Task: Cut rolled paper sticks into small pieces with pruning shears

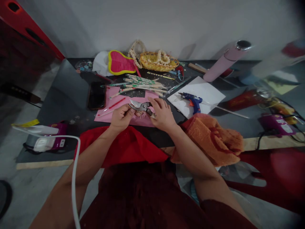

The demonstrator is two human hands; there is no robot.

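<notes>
My right hand [164, 115] is closed around the handles of a pair of pruning shears [138, 105], whose curved blade points left. Close to the blade tip, my left hand [122, 117] is closed, thumb against fingers; what it pinches is too small to make out. Below the shears, several small light cut pieces [141, 114] lie on a pink sheet [105, 117]. A red stick [116, 102] rests on the sheet's left part. Just behind lies a pile of thin wooden sticks [145, 83], some in green-printed wrappers.
Left of the sheet is a phone [97, 95]. A blue glue gun [194, 100] lies on white paper [212, 90] at right, before a pink bottle [224, 63]. A yellow basket [154, 65] stands at the back. An orange towel [212, 136] and red cloth [133, 144] hang over the front edge.
</notes>
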